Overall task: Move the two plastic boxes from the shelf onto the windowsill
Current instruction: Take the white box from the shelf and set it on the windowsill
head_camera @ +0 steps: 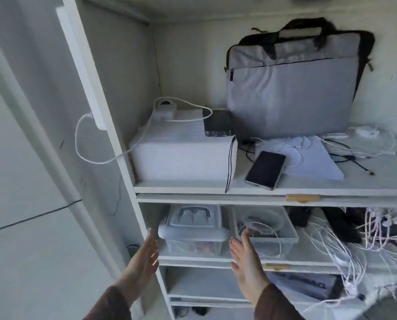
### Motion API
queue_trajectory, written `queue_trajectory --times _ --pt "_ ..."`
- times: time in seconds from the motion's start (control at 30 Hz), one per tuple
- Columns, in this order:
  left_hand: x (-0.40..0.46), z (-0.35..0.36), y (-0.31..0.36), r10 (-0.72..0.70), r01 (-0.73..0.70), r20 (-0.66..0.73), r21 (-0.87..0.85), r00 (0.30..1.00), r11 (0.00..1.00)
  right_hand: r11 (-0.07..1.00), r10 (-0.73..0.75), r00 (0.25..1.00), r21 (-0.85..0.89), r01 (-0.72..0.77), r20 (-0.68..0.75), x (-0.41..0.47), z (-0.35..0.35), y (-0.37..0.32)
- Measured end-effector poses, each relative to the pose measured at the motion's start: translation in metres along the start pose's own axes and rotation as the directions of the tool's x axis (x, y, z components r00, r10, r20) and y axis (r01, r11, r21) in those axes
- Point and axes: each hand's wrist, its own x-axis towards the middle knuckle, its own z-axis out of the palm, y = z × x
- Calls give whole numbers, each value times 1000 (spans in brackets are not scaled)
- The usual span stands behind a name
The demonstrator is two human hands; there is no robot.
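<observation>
On the upper shelf we see a grey laptop bag [290, 88] leaning at twelve o'clock, a white box [181, 155] at nine o'clock with a small black device [217, 123] on top, and a smartphone [265, 169] lying face-up beside tangled white cables [363, 144].

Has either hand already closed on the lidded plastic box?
No: the left hand and right hand are both open, flanking the lidded plastic box on the shelf without gripping it.
</observation>
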Motion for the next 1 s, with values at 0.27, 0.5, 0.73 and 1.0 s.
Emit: queue_trajectory --times 0.27,0.5,0.73,1.0 --pt "65 6 -1 -42 40 -36 -52 998 998 1000 13 999 11 -14 41 61 11 11" --pt "92 -2 -5 -37 34 -36 -100 999 994 994 8 999 107 -13 49 95 2 19" --pt "45 -1 -21 -60 62 13 -122 998 991 998 -16 991 70 6 132 54 -12 25" --pt "-70 -22 -57 0 11 89 -122 996 992 998 -26 985 -58 37 168 -52 -13 46"
